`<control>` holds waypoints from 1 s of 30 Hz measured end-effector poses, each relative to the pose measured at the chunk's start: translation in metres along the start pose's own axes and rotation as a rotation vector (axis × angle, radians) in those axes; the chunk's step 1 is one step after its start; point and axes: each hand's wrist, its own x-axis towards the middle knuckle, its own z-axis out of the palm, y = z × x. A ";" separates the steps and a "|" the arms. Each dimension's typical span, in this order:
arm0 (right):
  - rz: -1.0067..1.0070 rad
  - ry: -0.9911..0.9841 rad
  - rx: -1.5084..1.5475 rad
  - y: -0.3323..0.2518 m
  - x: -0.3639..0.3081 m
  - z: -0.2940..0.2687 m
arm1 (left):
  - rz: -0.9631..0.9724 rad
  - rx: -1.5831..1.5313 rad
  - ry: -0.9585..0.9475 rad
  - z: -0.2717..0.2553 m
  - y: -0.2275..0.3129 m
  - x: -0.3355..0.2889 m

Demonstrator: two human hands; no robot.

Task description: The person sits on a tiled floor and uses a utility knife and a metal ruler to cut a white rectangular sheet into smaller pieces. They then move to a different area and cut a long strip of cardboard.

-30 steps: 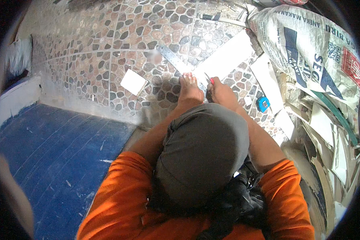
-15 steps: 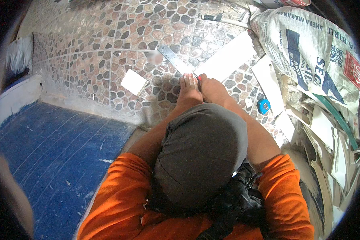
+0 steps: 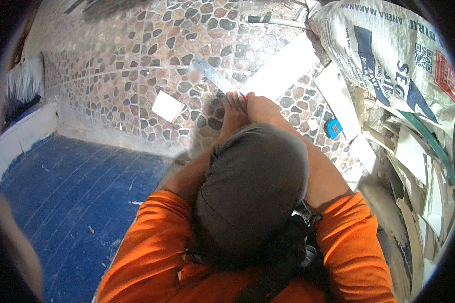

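Note:
A metal ruler (image 3: 212, 76) lies slanted on the pebble-patterned floor, its near end running under my fingers. My left hand (image 3: 233, 110) is open, its fingers stretched out and pressed flat over that end. Close beside it, my right hand (image 3: 263, 109) is closed around a small tool with a red part (image 3: 245, 98); most of it is hidden, so its kind cannot be made out. A long white strip of board (image 3: 280, 65) extends from my hands toward the far right. A grey cap (image 3: 253, 192) covers part of my forearms.
To the left lies a square white piece (image 3: 167, 106). A blue tape measure (image 3: 333, 129) sits right of my arm, near another white strip (image 3: 336, 91). Broken board scraps (image 3: 412, 151) and a printed sack (image 3: 384, 55) crowd the right. A blue surface (image 3: 81, 197) fills the lower left.
The whole view has shifted slightly. Both hands stay together at the ruler's near end, and less of the red tool shows at my right hand.

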 end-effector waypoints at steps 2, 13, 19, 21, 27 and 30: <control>0.014 0.004 0.000 0.007 -0.004 0.000 | 0.022 -0.017 -0.016 -0.003 0.002 0.002; 0.114 -0.079 -0.051 0.001 -0.020 0.000 | 0.000 -0.152 0.249 0.002 0.005 0.000; 0.145 -0.023 -0.080 0.002 -0.028 0.005 | -0.001 -0.178 0.264 0.007 0.000 0.002; 0.134 -0.007 -0.076 0.001 -0.031 0.004 | 0.004 -0.208 0.152 0.003 0.002 0.002; 0.159 0.029 -0.040 0.008 -0.037 0.022 | 0.005 -0.189 -0.015 -0.021 0.000 -0.005; 0.173 0.030 0.126 0.040 -0.036 0.044 | -0.004 -0.162 0.170 -0.002 0.001 -0.012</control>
